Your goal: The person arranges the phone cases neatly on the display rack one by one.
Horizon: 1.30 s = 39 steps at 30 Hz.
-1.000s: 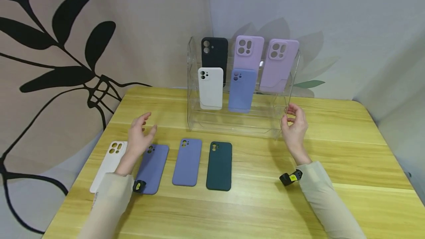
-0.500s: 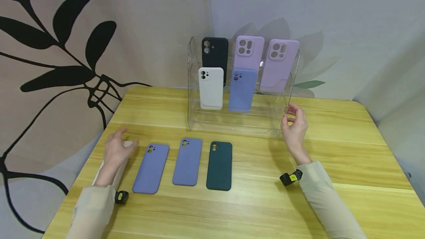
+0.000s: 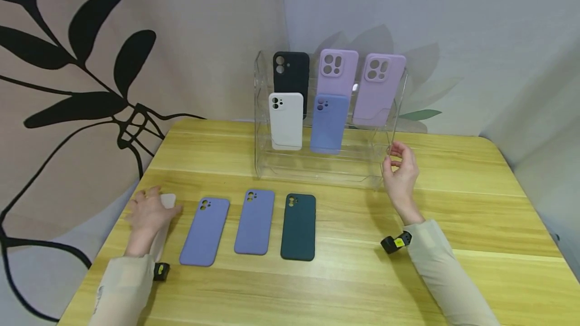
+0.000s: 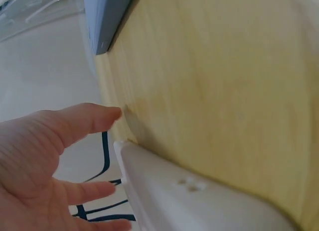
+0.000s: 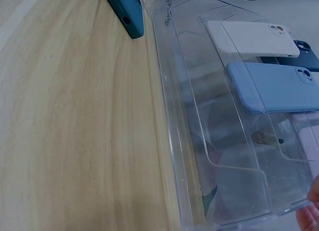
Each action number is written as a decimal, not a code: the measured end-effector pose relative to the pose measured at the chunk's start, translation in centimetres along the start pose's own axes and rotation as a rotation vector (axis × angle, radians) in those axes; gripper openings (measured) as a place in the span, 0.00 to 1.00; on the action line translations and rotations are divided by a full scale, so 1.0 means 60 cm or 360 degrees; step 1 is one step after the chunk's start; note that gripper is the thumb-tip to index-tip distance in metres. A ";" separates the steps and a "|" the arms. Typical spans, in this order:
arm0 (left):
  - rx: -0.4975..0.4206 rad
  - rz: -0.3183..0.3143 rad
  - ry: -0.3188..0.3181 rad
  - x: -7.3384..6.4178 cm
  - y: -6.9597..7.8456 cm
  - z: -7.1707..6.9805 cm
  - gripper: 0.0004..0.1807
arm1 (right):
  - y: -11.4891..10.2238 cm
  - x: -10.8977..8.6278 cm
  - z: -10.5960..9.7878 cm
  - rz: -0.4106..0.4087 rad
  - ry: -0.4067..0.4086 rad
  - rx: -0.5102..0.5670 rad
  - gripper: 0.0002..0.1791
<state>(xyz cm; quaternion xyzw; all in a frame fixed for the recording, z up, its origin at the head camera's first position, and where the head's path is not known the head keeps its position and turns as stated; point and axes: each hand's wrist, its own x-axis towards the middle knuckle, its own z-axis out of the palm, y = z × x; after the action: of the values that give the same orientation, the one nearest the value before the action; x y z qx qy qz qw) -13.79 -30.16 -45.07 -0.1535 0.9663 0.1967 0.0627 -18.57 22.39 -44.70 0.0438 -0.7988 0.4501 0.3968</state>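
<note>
My left hand is over the white phone case at the table's left, covering most of it in the head view. In the left wrist view its thumb and fingers are spread, at the end of that case. My right hand pinches the right side edge of a clear acrylic display rack; only its fingertips show in the right wrist view. The rack bears a white case, a blue case, a black case and two lilac cases.
Right of my left hand, two periwinkle phone cases and a dark green case lie in a row on the wooden table. Walls with a printed leaf pattern stand behind the rack and along the left.
My left hand has moved left and down, from between the white case and the first periwinkle case to over the white case. My right hand stays at the rack's edge.
</note>
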 end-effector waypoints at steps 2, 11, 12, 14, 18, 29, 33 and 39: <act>0.0014 -0.0049 -0.0056 -0.001 -0.002 -0.003 0.45 | 0.001 0.000 0.001 -0.0002 0.0004 -0.0003 0.16; 0.0006 -0.0136 -0.0183 -0.003 -0.007 -0.010 0.42 | 0.002 -0.001 0.001 -0.0002 -0.0002 -0.0024 0.16; 0.0001 -0.0138 -0.0185 -0.004 -0.008 -0.010 0.42 | 0.002 -0.001 0.001 -0.0002 -0.0001 -0.0025 0.16; -0.0014 -0.0136 -0.0187 -0.003 -0.009 -0.011 0.42 | 0.003 -0.001 0.001 -0.0001 -0.0003 -0.0024 0.17; -0.0022 -0.0135 -0.0171 -0.002 -0.010 -0.012 0.41 | 0.003 -0.001 0.001 -0.0003 -0.0001 -0.0019 0.17; -0.0056 -0.0067 -0.0103 -0.005 -0.008 -0.017 0.44 | 0.004 -0.002 0.001 -0.0003 0.0010 -0.0026 0.17; -0.0077 0.0008 -0.0040 -0.008 0.000 -0.020 0.43 | 0.004 -0.002 0.002 0.0002 0.0009 -0.0030 0.17; -0.0080 0.0122 0.0066 -0.008 0.019 -0.025 0.41 | 0.005 -0.002 0.001 0.0014 -0.0002 -0.0036 0.17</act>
<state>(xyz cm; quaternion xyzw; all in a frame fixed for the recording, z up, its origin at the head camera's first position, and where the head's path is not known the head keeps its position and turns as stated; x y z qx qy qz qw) -13.81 -29.67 -43.20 -0.1221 0.9673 0.2200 0.0312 -18.66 22.45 -44.99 0.0361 -0.8042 0.4428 0.3948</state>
